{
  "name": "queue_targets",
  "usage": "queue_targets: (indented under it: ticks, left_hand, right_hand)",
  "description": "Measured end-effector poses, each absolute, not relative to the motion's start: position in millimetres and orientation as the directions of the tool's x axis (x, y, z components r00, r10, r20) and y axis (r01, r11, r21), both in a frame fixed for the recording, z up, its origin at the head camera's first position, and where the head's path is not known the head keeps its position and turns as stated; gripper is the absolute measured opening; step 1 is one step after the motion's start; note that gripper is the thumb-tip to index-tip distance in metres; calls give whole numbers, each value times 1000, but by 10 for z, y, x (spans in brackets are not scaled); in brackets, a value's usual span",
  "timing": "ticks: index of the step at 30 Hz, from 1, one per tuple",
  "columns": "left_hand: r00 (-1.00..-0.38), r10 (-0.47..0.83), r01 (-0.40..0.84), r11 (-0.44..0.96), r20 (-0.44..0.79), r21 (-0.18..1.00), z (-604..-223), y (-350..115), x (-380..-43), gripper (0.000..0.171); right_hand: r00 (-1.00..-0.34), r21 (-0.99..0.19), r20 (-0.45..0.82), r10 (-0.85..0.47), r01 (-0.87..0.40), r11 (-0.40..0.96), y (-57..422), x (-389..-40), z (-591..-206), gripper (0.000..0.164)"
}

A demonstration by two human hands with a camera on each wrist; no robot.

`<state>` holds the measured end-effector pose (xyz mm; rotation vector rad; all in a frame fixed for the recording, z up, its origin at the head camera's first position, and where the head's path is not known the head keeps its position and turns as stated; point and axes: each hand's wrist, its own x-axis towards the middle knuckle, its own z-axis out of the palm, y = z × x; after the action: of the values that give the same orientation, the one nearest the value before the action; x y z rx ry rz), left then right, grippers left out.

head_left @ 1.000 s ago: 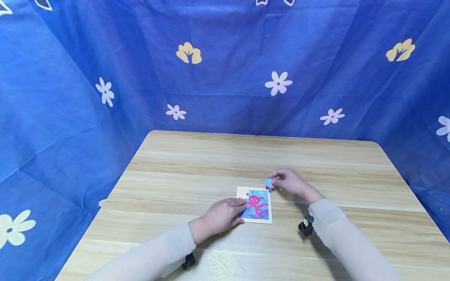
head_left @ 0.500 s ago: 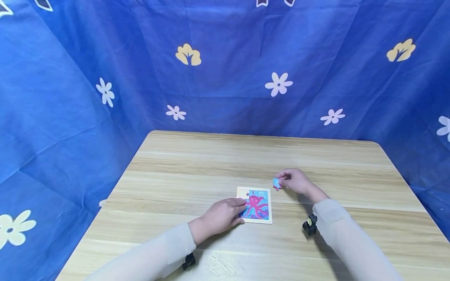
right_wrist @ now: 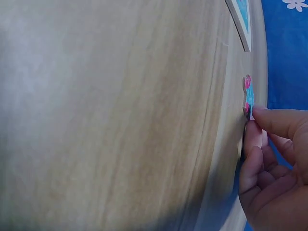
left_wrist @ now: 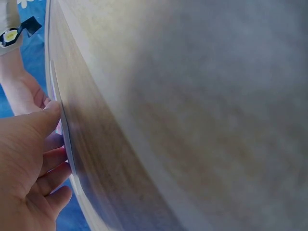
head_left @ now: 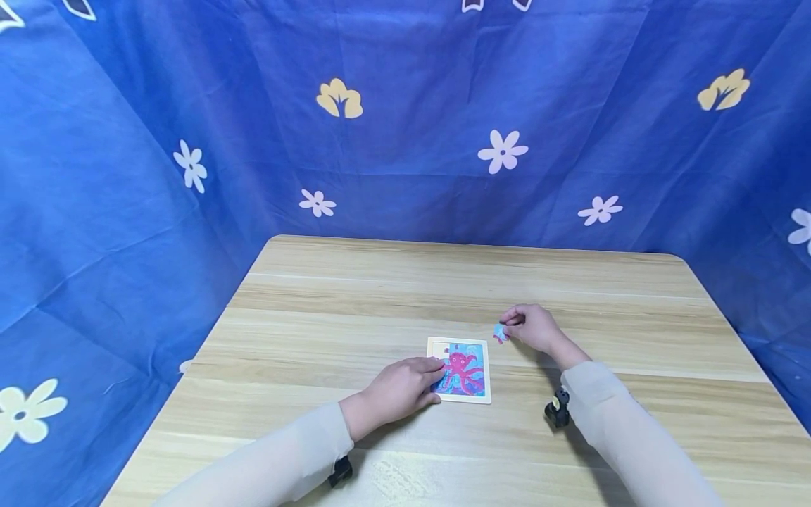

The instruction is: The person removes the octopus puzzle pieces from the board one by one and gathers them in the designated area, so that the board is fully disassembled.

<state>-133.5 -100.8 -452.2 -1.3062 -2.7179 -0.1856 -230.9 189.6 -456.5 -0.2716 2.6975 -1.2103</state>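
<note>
A small square jigsaw puzzle in a pale frame (head_left: 487, 373) lies on the wooden table, showing a pink octopus (head_left: 457, 361) on blue. Its upper left corner has a bare, whitish spot. My left hand (head_left: 398, 394) holds the frame at its left side, fingers over the picture's edge and thumb at the near left corner. Just right of the frame's far corner, my right hand (head_left: 535, 329) pinches a light blue and pink puzzle piece (head_left: 500, 334) between thumb and fingers. In the right wrist view the piece (right_wrist: 249, 94) is close over the tabletop, partly hidden by the fingertips.
The wooden table (head_left: 355, 296) has rounded far corners. Blue cloth (head_left: 405, 141) with white flowers and yellow shapes hangs behind it and at both sides. A black wrist camera (head_left: 557, 408) sits under the right sleeve, another (head_left: 340, 470) under the left.
My right hand has moved a little to the right, carrying the puzzle piece away from the frame's corner, and the piece has turned slightly. My left hand and the frame have stayed put.
</note>
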Motion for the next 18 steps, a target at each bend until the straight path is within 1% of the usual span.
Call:
queue_targets:
  ticks: [6,14,18]
  left_hand:
    - [-623,766,781,621,158,71,-4518,-1003,-1337,48]
    - [-617,769,785,616,166,64,-4529,-1000,-1347,50]
    - [-600,782,798,601,169,50,-4532,-999,-1354,50]
  right_hand:
    - [-972,-752,-69,-226,-98,652,1863,-2301,-4560,18]
    - [-962,-787,-8,-272,-161,595,1737,-2274,-4530,20]
    - [-955,-822,-35,-295,-141,552,1640,-2238,-4499,22]
